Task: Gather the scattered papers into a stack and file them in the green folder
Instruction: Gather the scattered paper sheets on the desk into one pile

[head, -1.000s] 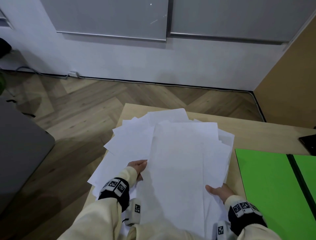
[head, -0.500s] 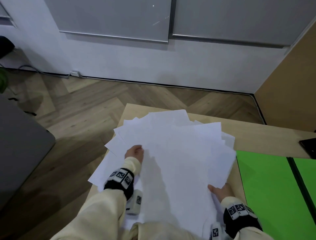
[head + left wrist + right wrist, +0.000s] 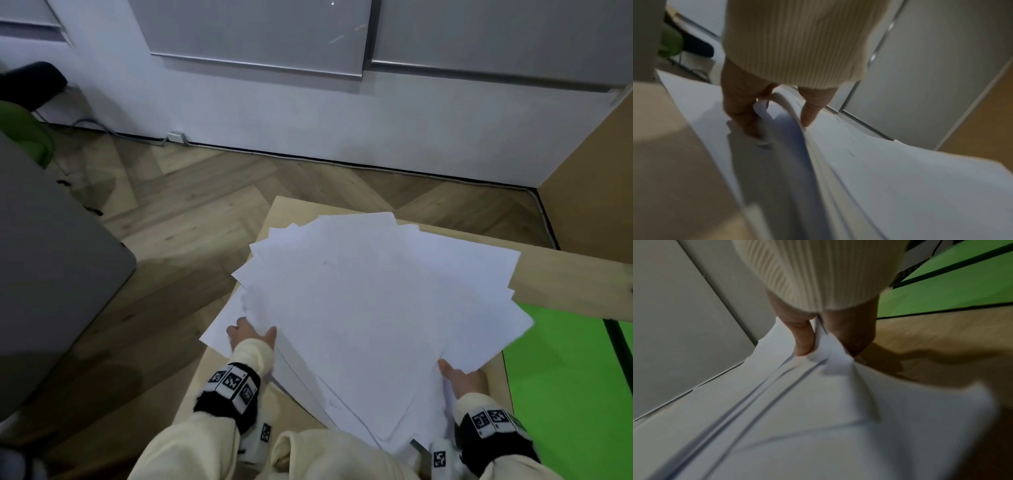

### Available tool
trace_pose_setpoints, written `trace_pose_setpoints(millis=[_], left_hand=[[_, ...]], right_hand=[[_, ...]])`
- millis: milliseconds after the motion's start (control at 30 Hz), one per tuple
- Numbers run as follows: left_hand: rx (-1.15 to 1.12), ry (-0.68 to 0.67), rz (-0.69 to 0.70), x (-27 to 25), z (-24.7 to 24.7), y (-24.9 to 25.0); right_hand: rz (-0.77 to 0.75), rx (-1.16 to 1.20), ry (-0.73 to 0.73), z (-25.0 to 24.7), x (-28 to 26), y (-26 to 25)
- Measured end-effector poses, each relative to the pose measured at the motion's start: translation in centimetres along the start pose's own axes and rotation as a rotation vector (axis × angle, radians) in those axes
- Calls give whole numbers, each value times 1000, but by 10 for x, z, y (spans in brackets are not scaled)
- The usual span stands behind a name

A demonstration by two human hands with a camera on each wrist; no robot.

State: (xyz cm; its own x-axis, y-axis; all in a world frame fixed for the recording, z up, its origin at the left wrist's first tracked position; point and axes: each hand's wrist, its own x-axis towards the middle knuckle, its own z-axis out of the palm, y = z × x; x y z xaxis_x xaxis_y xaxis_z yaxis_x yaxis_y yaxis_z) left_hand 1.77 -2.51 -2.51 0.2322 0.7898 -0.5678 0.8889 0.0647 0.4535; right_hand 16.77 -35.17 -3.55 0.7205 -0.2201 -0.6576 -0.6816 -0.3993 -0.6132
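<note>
The left hand [image 3: 251, 337] pinches the left edge of the papers [image 3: 370, 308], a fanned pile on the desk [image 3: 565, 277]. The sheets are thin, light and slippery, so they probably bend and slide; holding both side edges seems best. The right hand [image 3: 462, 377] pinches the right edge. The green folder [image 3: 565, 377] lies open, with nothing visible inside.

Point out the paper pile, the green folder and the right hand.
paper pile [image 3: 376, 308], head view, middle of the top sheet.
green folder [image 3: 561, 377], head view, bare left panel.
right hand [image 3: 462, 378], head view, back of the hand pinching the pile's edge.
</note>
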Motion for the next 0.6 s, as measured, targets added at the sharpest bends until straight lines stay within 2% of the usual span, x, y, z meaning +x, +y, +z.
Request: trace_pose_setpoints(millis=[233, 333, 433, 467, 600], left_hand=[[-232, -24, 147, 14, 5, 17], [-294, -83, 166, 18, 3, 25], [-224, -165, 177, 11, 9, 38], [-213, -172, 189, 11, 12, 40], [-273, -87, 154, 14, 0, 43]], right_hand=[[-84, -217, -171, -13, 5, 10], [-97, -365, -166, -5, 22, 24], [-37, -344, -255, 12, -8, 2], [-60, -321, -264, 18, -22, -7], [-37, -214, -218, 32, -21, -9]])
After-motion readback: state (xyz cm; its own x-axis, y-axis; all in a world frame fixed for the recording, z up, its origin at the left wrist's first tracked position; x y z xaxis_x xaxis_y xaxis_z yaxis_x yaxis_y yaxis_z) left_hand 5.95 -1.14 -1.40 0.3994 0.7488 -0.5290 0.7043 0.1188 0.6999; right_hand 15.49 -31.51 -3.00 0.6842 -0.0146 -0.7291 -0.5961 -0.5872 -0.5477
